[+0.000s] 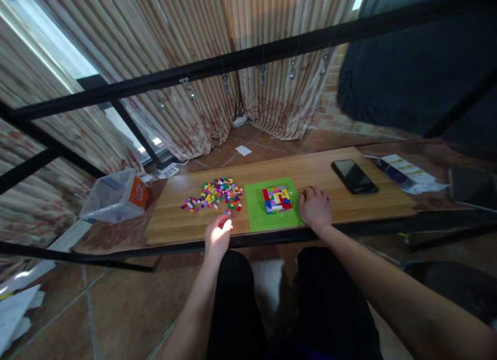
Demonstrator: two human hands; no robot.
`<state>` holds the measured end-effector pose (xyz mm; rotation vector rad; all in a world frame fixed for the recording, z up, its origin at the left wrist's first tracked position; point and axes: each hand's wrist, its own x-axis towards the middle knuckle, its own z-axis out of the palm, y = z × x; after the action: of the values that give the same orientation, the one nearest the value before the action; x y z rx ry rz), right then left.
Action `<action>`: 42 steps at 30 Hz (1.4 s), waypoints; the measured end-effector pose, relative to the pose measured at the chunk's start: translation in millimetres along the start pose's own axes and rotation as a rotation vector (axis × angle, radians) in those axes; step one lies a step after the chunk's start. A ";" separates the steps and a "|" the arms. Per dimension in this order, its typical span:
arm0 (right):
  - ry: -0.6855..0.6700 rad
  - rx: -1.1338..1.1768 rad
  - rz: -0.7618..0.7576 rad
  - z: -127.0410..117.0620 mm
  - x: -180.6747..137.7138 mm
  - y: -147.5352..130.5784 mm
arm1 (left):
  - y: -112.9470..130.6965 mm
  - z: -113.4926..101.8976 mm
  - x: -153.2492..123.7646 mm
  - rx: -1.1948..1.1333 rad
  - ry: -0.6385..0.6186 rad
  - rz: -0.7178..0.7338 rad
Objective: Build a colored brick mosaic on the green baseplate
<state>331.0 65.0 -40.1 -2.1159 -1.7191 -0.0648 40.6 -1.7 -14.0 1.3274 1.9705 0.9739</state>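
A green baseplate [256, 212] lies on the wooden tabletop [318, 173] with a small block of coloured bricks [277, 200] built on it. To its left spreads a pile of loose coloured bricks [215, 193]. My left hand [218, 235] rests near the table's front edge, just below the pile, fingers curled; whether it holds a brick is hidden by glare. My right hand [315, 206] sits at the baseplate's right edge, fingers bent down on the table, touching the plate's side.
A black phone [354, 176] lies right of the baseplate, with papers [404, 172] and a dark flat object [471, 186] beyond. A clear plastic box [114, 196] stands on the left. Black frame bars [248, 62] cross overhead. Curtains hang behind.
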 end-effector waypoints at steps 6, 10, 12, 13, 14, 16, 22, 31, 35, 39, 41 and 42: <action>-0.011 -0.011 -0.002 -0.8 -0.2 1.5 | -16.1 -18.9 -3.4 0.111 0.079 -0.058; -0.008 -0.003 0.001 0.4 -0.3 2.5 | -8.1 -14.7 0.5 0.194 0.077 -0.042; -0.002 -0.004 -0.001 1.8 -0.1 3.3 | -4.0 -12.2 2.8 0.230 0.077 -0.036; 0.002 -0.006 -0.005 2.6 0.1 3.6 | -1.6 -11.2 4.4 0.241 0.080 -0.036; 0.005 -0.009 -0.008 3.3 0.2 4.0 | 1.0 -10.5 6.6 0.260 0.082 -0.028; 0.009 -0.015 -0.013 4.1 0.5 4.4 | 7.9 -9.6 13.4 0.323 0.087 0.008; -0.003 -0.038 -0.007 2.4 0.6 3.5 | 31.2 -5.6 46.2 0.458 0.081 0.096; 0.007 -0.047 -0.018 2.6 -1.2 3.9 | 35.1 -6.3 76.0 0.515 0.119 0.092; 0.002 -0.050 -0.019 3.0 -0.6 3.7 | 38.4 -8.7 88.0 0.492 0.117 0.116; -0.003 -0.048 -0.014 2.8 0.2 3.0 | 41.4 -10.6 96.0 0.413 0.108 0.134; 0.002 -0.044 -0.013 2.6 0.1 2.4 | 40.4 -12.2 95.8 0.343 0.117 0.155; 0.004 -0.041 -0.013 2.4 0.0 2.1 | 39.3 -12.2 93.8 0.298 0.122 0.168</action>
<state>332.4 65.5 -42.9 -2.1328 -1.7433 -0.1090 19.1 92.6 19.9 1.6542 2.1894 0.8786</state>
